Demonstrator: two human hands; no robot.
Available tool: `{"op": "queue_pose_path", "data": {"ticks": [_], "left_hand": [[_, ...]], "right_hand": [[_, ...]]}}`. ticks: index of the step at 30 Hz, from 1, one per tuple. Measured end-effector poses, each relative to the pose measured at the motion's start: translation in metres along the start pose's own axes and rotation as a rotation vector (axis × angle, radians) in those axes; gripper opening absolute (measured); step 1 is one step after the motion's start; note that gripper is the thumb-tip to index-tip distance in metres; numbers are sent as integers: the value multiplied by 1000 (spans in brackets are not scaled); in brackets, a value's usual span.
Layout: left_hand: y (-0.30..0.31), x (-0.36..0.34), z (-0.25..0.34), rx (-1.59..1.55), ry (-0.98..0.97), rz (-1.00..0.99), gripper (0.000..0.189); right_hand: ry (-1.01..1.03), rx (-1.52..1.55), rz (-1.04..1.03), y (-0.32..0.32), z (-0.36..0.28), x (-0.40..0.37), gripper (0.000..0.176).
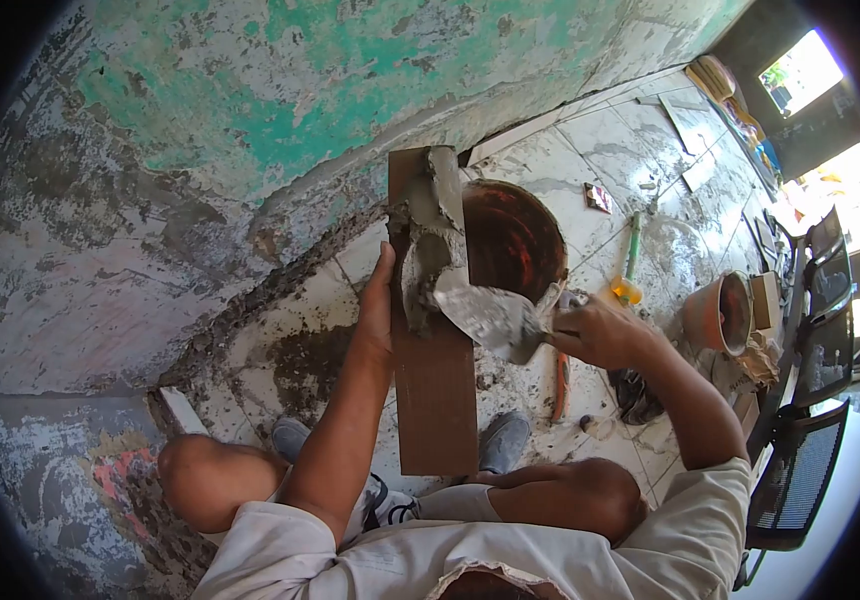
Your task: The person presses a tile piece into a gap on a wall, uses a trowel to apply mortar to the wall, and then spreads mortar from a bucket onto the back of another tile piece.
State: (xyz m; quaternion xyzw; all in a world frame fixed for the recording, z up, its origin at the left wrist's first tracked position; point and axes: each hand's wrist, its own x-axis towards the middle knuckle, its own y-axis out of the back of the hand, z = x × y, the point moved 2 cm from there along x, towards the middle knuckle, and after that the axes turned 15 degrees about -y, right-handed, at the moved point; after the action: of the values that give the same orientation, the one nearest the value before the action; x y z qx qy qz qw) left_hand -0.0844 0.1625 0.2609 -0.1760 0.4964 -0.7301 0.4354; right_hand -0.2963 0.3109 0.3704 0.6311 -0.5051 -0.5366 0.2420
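Observation:
My left hand (377, 300) grips the left edge of a long brown tile (435, 400), its fingers mostly hidden beneath. Wet grey mortar (437, 250) lies in a thick, uneven layer on the far half of the tile; the near half is bare brown. In my right hand (602, 332) is a trowel (495, 318), closed around its handle. The mortar-smeared blade points left and touches or nearly touches the mortar's near right edge. Just beyond the tile stands a bucket (515, 240), its inside dark and reddish, partly hidden by the tile.
A wall (280, 110) with peeling green paint rises on the left. Mortar crumbs litter the tiled floor (590, 180). To the right are a green-handled tool (634, 245), a smaller bucket (718, 315) and black mesh chairs (800, 470). My shoes (505, 442) are below the tile.

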Motion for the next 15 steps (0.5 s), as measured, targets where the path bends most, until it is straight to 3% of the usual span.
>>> {"op": "queue_pose_path", "data": {"ticks": [1,5,8,10,15], "left_hand": [[1,-2,1,3,1,7,59],[0,2,4,-10,12,-57,60],[1,3,-1,-114,63,-137,60],[-6,2,-4,-190,114,-189,60],[-2,7,-8,-372,89,-274,61]], "right_hand": [[-119,-85,-99,2,5,-9,27],[-253,-155,-163,29,15,-40,26],[-259,41,-131,44,24,-31,26],[-395,284,-201,49,16,-10,28],[-373,300,-273,40,-6,21,32]]}}
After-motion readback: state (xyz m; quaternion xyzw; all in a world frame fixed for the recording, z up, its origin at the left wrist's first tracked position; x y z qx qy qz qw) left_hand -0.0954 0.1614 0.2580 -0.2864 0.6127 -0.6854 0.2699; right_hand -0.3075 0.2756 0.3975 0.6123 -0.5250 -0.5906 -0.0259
